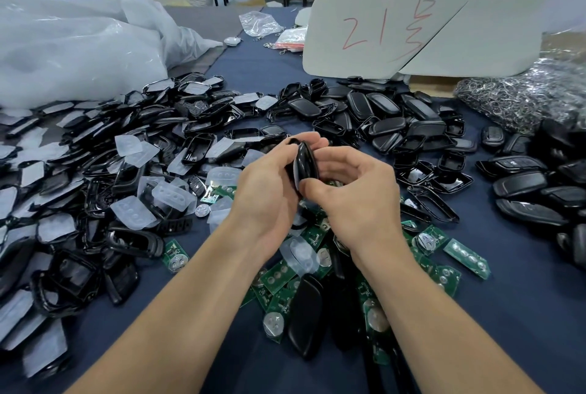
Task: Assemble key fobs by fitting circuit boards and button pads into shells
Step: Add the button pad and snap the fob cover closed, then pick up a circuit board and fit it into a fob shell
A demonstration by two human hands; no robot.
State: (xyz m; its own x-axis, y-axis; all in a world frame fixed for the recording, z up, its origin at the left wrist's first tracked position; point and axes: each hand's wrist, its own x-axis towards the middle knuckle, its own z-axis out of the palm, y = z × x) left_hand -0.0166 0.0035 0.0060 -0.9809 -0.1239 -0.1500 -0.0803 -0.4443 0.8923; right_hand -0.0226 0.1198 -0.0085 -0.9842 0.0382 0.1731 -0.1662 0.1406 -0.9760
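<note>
- Black and glossy, the key fob (302, 163) sits edge-up between both hands, above the dark blue cloth of the table (523, 314).
- From the head view, the left hand (269, 190) wraps the fob from its left side, fingers curled behind it and clasping it.
- On the fob's other side the right hand (358, 194) pinches it, thumb pressed on the lower edge and fingers cupped behind the top.
- Just below the fob, under the wrists, lies a heap of green circuit boards (444, 254) with round silver cells, and one closed black shell (306, 314) rests among them.
- Left of the fob spreads a wide pile of open black shells (196, 149) mixed with translucent button pads (133, 213).
- Beyond the fob and to its right lie back covers (387, 125), some rounded side up, some showing their hollow.
- Further right of the fob sit finished fobs (520, 184) in a loose group, with a tangle of metal key rings (526, 98) behind them.
- Well behind the fob stands a pale board (412, 19) with red writing, and clear plastic bags (73, 48) bulk up at the far left.
</note>
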